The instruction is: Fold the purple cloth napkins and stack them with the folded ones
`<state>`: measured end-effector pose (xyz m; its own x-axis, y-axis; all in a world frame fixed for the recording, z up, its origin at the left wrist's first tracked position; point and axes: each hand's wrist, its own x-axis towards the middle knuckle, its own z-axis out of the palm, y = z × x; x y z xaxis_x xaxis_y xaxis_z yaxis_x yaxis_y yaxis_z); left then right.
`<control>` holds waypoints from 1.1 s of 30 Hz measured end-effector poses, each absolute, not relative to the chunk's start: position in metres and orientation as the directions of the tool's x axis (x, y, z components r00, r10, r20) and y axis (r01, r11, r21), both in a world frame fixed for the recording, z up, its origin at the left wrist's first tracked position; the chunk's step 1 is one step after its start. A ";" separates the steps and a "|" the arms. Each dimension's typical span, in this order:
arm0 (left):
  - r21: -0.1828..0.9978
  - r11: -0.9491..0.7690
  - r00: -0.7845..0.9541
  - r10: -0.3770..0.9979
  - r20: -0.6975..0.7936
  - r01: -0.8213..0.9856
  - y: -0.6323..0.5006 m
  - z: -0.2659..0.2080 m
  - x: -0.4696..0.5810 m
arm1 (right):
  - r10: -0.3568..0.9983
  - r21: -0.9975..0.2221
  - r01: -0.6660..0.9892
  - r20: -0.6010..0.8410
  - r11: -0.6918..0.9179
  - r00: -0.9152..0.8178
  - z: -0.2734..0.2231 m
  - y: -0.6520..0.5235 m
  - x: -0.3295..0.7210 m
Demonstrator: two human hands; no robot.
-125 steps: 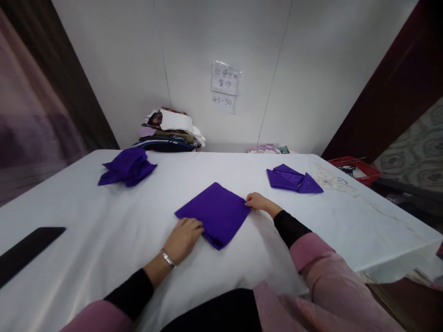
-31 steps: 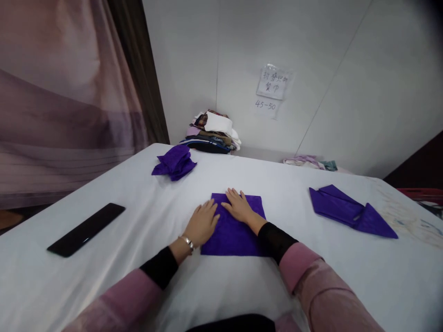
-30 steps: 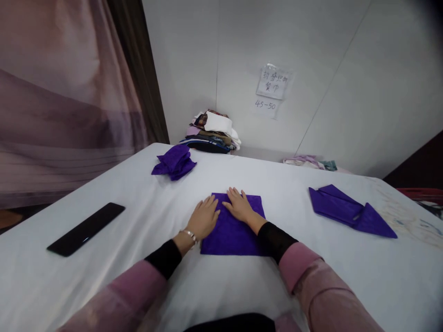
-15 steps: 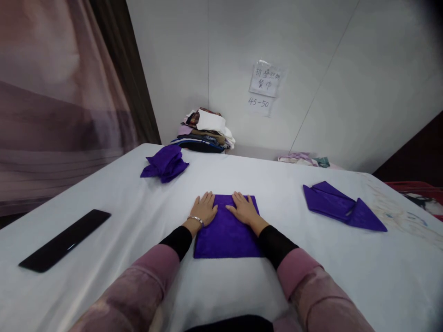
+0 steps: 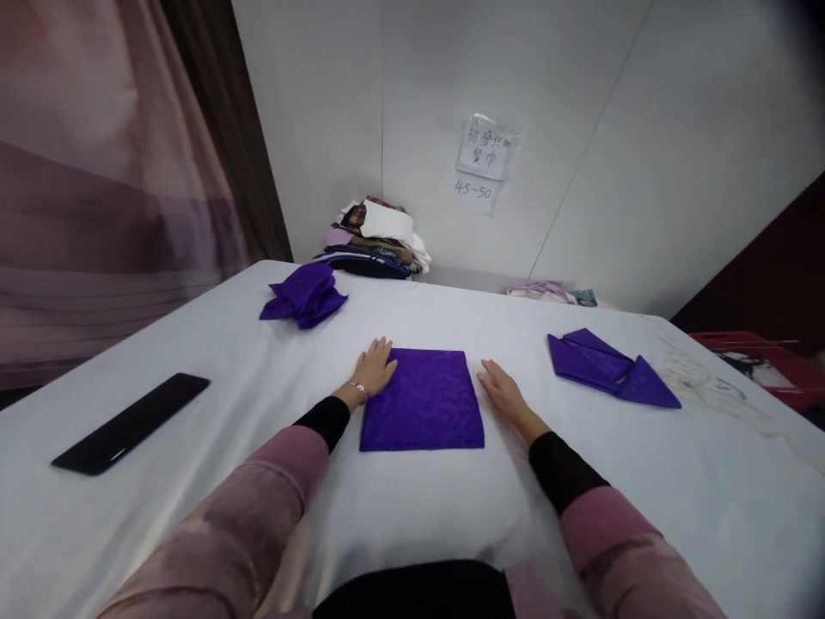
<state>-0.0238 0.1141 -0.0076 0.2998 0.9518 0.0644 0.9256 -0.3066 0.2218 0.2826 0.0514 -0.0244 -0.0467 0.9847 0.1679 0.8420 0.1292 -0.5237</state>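
A purple napkin (image 5: 425, 404), folded to a flat square, lies on the white-covered table (image 5: 412, 499) in front of me. My left hand (image 5: 375, 368) rests at its upper left edge, fingers stretched out and holding nothing. Just off the napkin's right edge is my right hand (image 5: 504, 391), its fingers extended and empty. Farther right lies a second purple napkin (image 5: 606, 365), folded into pointed shapes. Several crumpled purple napkins (image 5: 305, 297) sit in a heap at the back left.
At the left lies a dark, glossy flat slab (image 5: 132, 423). A stack of folded clothes (image 5: 374, 241) stands behind the table by the wall, with more cloth (image 5: 545, 292) to its right. Handwritten paper signs (image 5: 485, 150) hang on the wall. A red basket (image 5: 766, 365) is beyond the right edge.
My right hand has slid off the napkin to the right. My left hand has shifted to the napkin's left edge. The view has tilted slightly.
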 end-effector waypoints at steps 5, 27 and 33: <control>0.254 -0.652 0.608 0.758 0.234 0.715 0.038 0.006 -0.002 | 0.928 -0.575 0.733 0.294 0.364 -0.230 -0.036 0.005 0.299; 0.285 -0.648 0.610 0.761 0.221 0.706 -0.003 0.000 0.016 | 0.784 -0.430 0.656 0.356 0.621 -0.509 -0.023 -0.011 0.269; 0.416 -0.682 0.669 0.715 0.204 0.602 -0.025 0.004 -0.010 | 0.781 -0.592 0.547 0.254 0.592 -0.571 -0.006 -0.027 0.240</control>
<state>-0.0099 -0.0251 0.0036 0.6686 0.7150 0.2044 0.6019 -0.6817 0.4159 0.2399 -0.0270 -0.0059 -0.5710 0.7808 0.2536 0.5465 0.5920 -0.5923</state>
